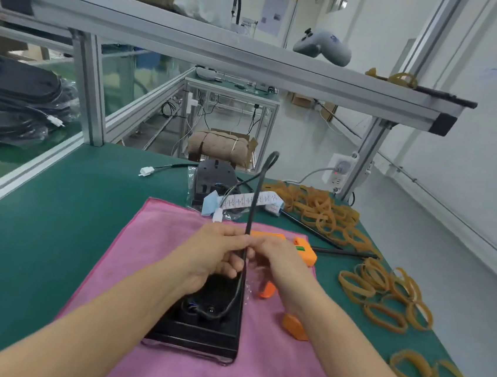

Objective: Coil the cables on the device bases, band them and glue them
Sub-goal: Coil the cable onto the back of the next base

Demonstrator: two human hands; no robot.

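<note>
We note one device base (196,327), black, lying on the pink cloth (156,240) at lower centre of the frame, its long axis running from the bottom edge up toward the hands. One cable (255,201) leaves the base near its lower middle, climbs along the base's right edge, passes between both hands and stands almost vertical above them, ending in a folded loop at centre frame.

Left hand (216,252): fingers curled round the cable just above the base. Right hand (276,259): fingertips pinching the same cable from the right, touching the left hand. Both are equally near; the free length lies straight above the grip, so we judge the coil must be wound downward onto the base.

Count: a second base (213,175) beyond the cloth, upper centre; one orange glue gun (305,251) just right of the right hand; rubber bands (324,211) scattered at right, too many to count; more dark bases stacked at far left, number unclear.
</note>
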